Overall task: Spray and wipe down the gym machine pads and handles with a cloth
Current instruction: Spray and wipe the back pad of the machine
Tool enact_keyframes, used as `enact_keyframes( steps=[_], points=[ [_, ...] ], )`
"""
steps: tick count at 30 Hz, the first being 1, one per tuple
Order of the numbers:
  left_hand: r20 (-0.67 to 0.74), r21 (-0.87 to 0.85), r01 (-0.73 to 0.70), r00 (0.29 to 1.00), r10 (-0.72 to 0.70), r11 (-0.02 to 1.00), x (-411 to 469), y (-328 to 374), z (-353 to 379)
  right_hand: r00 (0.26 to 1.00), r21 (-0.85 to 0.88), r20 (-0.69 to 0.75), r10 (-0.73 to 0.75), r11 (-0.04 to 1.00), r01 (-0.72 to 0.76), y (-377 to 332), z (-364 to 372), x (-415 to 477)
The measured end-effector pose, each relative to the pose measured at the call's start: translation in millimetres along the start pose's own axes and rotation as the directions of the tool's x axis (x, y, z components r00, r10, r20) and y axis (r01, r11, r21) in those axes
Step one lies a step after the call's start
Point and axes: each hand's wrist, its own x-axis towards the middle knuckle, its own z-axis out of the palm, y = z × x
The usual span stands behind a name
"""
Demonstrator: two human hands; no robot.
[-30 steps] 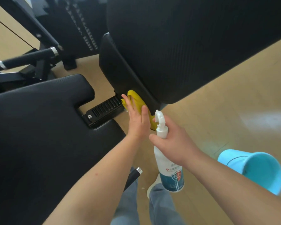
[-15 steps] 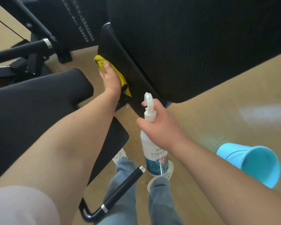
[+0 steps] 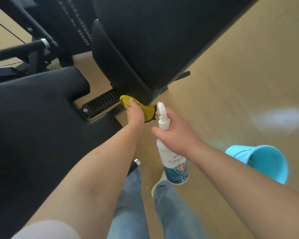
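A large black back pad (image 3: 162, 40) fills the upper middle, tilted, with its lower edge near the centre. My left hand (image 3: 135, 113) presses a yellow cloth (image 3: 145, 109) against that lower edge. Beside it on the right, my right hand (image 3: 176, 133) grips the neck of a white spray bottle (image 3: 174, 168) with a blue label, held upright, nozzle pointing left at the cloth. The black seat pad (image 3: 38, 121) spreads across the left side.
A light blue bucket (image 3: 264, 163) stands on the wooden floor at the right. A black handle with a chrome end (image 3: 135, 165) sticks out below the seat. Machine frame and a bar (image 3: 24, 47) lie at upper left. My legs and a white shoe (image 3: 158, 185) are below.
My left hand slid the cloth from high on the back pad's left side down to its lower edge. The right hand with the bottle stayed about where it was.
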Motion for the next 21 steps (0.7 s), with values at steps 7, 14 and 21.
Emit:
enact_keyframes(
  steps=[7, 14, 21],
  points=[
    [0.030, -0.091, 0.027, 0.999, -0.025, 0.995, -57.2, 21.7, -7.1, 0.999, -0.055, -0.006, -0.033, 0.998, 0.033, 6.2, -21.5, -34.3],
    [0.030, -0.100, -0.132, 0.990, 0.136, 0.986, -144.3, 62.5, -17.8, 0.992, -0.081, -0.013, -0.125, 0.989, 0.123, -2.1, -55.9, -79.8],
    [-0.007, -0.096, -0.167, 0.986, 0.167, 0.981, -228.3, 60.9, -58.9, 0.978, -0.124, -0.067, -0.199, 0.974, 0.189, -27.4, -88.6, -118.3]
  ],
)
